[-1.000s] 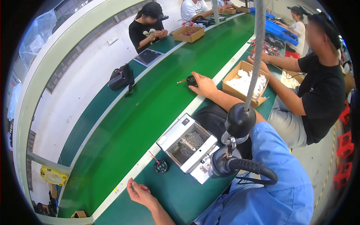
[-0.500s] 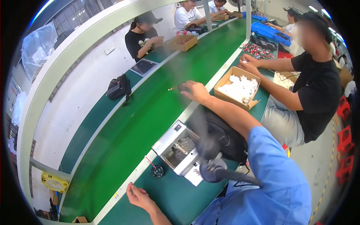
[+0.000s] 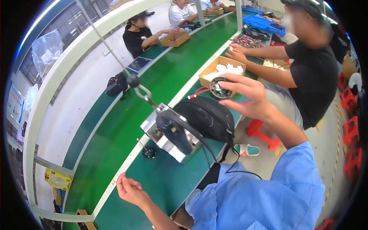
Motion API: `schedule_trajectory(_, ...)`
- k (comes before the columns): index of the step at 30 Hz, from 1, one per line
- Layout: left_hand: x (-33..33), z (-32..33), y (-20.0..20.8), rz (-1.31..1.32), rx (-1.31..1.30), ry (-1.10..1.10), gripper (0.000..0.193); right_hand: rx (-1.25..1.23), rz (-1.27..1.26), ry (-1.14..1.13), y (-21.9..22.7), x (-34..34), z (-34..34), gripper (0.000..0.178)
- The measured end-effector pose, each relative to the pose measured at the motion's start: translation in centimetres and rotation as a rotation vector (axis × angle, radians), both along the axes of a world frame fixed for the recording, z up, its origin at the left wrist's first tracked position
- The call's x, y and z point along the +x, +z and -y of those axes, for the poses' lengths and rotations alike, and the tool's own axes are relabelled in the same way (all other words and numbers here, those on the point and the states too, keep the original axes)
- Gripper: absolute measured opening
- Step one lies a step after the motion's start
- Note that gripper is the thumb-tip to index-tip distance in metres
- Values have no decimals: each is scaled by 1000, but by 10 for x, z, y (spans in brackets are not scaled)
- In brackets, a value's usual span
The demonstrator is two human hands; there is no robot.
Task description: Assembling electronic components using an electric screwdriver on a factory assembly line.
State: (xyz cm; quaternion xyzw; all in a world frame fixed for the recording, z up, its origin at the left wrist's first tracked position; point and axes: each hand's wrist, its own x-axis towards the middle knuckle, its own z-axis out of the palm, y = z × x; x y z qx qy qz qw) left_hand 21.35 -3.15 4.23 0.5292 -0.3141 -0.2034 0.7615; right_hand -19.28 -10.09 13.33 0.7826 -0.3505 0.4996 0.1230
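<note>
My right hand [image 3: 253,96] is raised above the table's right edge, thumb and fingers gripping the rim of a round black part [image 3: 213,89]. Its red wires [image 3: 199,92] end in a small light connector. Over the green table's near left side is my left hand [image 3: 132,191], fingers loosely bent and apart, with nothing visible in them. A similar round black part [image 3: 148,153] with red wires lies on the table between my hands. Beside it stands a metal box [image 3: 147,125], partly hidden behind a hanging dark power screwdriver [image 3: 174,132].
A black bag [image 3: 209,117] lies beyond the metal box. A cardboard box of white pieces [image 3: 209,73] stands farther off, next to a seated co-worker in black [image 3: 314,69]. The green conveyor belt [image 3: 153,88] runs along the left. A red stool [image 3: 262,134] is at right.
My right hand has come back from over the belt and now holds the round part up. The hanging screwdriver appears shifted left, and the whole view has turned somewhat.
</note>
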Motion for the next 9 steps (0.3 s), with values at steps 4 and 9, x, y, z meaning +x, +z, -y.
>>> schedule_trajectory(4, -31, -63, -9, 87, -73, -269, 17, 48, 20, 51, 10, -8, -60, 49)
schedule_trajectory(9, -65, -136, -19, 142, 71, -597, 22, 123, -27, 546, -6, 28, -97, 51)
